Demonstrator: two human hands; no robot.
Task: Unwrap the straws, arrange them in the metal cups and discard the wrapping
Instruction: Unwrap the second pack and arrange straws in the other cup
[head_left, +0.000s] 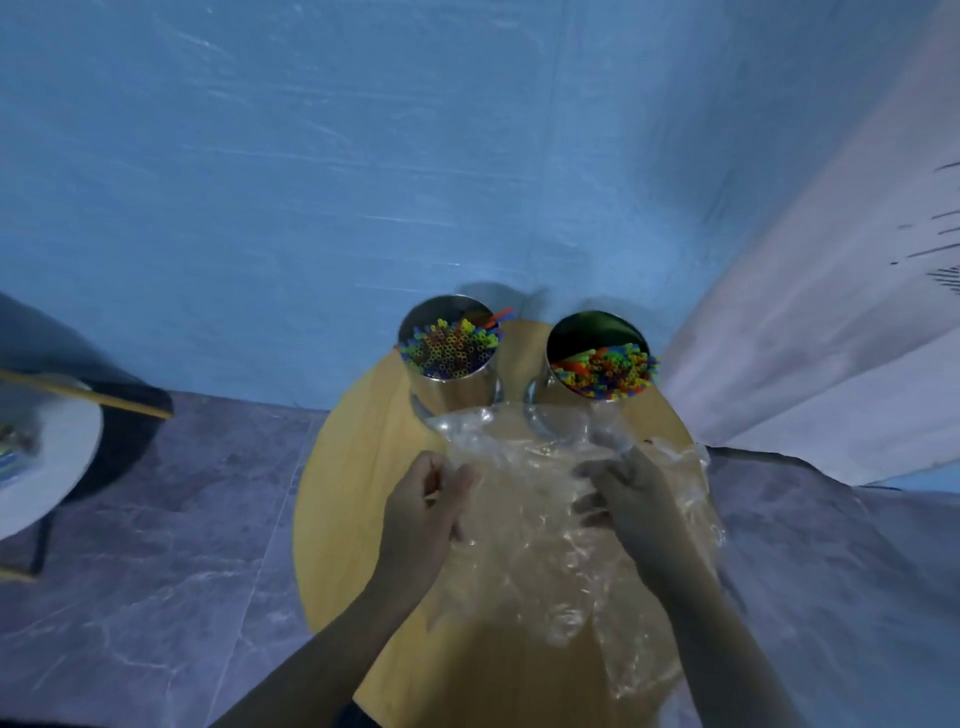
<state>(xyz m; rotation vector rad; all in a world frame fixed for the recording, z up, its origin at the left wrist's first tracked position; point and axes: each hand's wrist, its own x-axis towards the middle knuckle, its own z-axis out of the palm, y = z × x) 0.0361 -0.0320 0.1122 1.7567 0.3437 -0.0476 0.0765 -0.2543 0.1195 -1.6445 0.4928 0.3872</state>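
Two metal cups stand at the far side of a round wooden table (343, 467). The left cup (451, 384) is packed with coloured straws (452, 351). The right cup (582, 325) holds coloured straws (608, 371) leaning to its near right side. A crumpled sheet of clear plastic wrapping (535, 551) spreads over the table in front of the cups. My left hand (421, 506) pinches the wrapping's left edge. My right hand (626, 499) grips the wrapping near its upper right part.
A blue wall rises behind the table, and a pale curtain (831, 322) hangs at the right. Grey marbled floor (156, 571) surrounds the table. At the far left stands a white round table (57, 457) with a yellow stick lying across it.
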